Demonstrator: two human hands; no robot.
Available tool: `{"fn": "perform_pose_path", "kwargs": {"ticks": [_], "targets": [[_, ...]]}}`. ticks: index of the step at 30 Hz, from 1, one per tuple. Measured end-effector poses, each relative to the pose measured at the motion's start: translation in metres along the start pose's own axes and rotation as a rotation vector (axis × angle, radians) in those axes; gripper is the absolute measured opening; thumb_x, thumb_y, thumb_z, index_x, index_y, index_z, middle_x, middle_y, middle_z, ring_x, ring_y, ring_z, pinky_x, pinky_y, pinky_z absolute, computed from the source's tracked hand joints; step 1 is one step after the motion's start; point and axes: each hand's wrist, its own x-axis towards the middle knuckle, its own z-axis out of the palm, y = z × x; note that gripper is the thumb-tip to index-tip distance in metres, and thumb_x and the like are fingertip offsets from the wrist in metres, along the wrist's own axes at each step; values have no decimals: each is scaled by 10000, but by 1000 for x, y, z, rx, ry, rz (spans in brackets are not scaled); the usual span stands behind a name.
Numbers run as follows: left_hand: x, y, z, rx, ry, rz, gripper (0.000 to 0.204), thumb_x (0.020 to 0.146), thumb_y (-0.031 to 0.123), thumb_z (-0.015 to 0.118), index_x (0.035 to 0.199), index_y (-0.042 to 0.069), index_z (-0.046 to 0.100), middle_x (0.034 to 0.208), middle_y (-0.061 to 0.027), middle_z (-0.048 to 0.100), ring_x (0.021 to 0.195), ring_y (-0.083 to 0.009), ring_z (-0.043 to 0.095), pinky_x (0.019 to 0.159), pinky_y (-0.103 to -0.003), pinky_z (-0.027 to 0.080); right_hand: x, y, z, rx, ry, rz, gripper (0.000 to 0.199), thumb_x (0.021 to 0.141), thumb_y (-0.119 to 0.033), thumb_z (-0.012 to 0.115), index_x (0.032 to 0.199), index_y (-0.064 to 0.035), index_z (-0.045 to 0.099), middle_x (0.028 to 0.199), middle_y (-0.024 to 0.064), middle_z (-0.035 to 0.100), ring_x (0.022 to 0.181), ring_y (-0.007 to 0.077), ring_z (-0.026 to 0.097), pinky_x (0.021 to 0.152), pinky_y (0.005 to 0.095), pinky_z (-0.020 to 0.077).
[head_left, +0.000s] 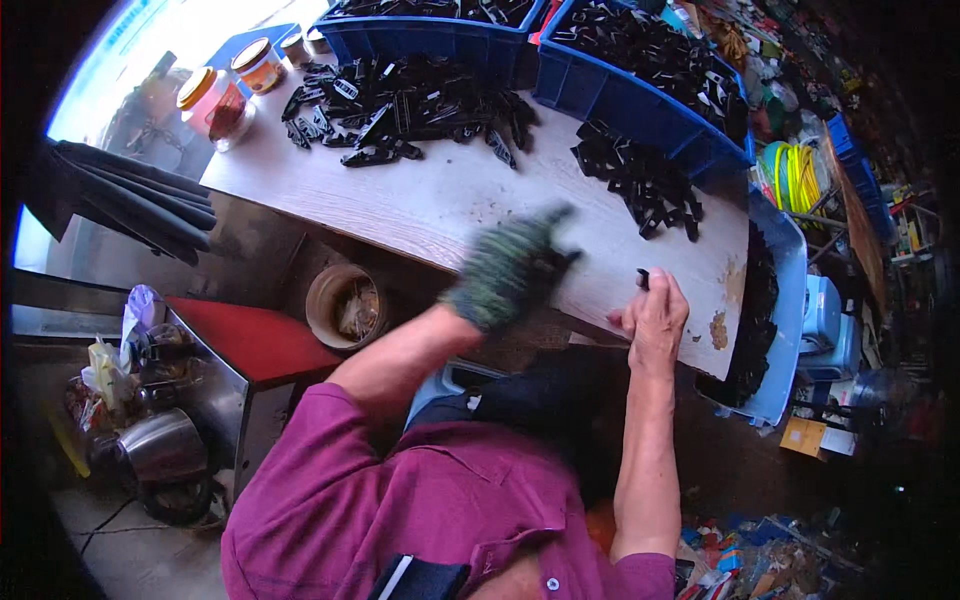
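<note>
In a dark green knitted glove, my left hand (505, 270) hovers over the front edge of the pale wooden table (430, 195). Motion smears its fingers, so whether they hold anything does not show. My bare right hand (657, 312) is closed in a pinch at the table's front right, with a small black plastic piece (643, 278) poking up from the fingers. Beyond it lies a small heap of black plastic parts (640, 180). A larger heap of black clip-like parts (410, 105) spreads across the back left of the tabletop.
Blue crates (640, 85) of black parts line the table's back. Lidded jars (215, 105) stand at the left corner. A light-blue tub (785, 330) with black parts sits off the right end. Below are a bucket (345, 305) and a red-topped cabinet (250, 340).
</note>
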Motion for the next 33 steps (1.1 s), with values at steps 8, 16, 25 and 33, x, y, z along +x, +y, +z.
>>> {"fn": "perform_pose_path", "kwargs": {"ticks": [8, 16, 25, 33], "targets": [[17, -119, -120, 664, 97, -338, 382, 912, 465, 577, 1111, 147, 650, 959, -167, 674, 894, -376, 652, 764, -517, 502, 4, 1, -6, 96, 28, 1, 300, 990, -325, 461, 811, -84, 478, 498, -42, 253, 406, 82, 302, 450, 331, 517], [-6, -96, -91, 830, -52, -67, 400, 894, 387, 623, 1145, 76, 642, 926, -146, 667, 901, -371, 632, 785, -499, 495, 2, 4, -8, 149, -6, -60, 317, 991, -343, 498, 833, -69, 503, 495, -40, 303, 408, 75, 310, 475, 331, 534], [-12, -64, -66, 606, -80, 58, 253, 926, 196, 610, 1146, 88, 671, 1022, -86, 671, 969, -317, 615, 824, -412, 498, 1, 2, -7, 184, 40, -22, 297, 980, -337, 436, 834, -82, 478, 523, -25, 262, 419, 104, 306, 481, 372, 549], [0, 20, 16, -508, -366, -3, 176, 967, 110, 580, 1109, 14, 619, 976, -138, 680, 896, -233, 666, 805, -356, 506, -2, 2, -10, 209, 69, 27, 269, 962, -311, 445, 892, -69, 540, 646, 1, 397, 485, 99, 385, 504, 329, 521]]}}
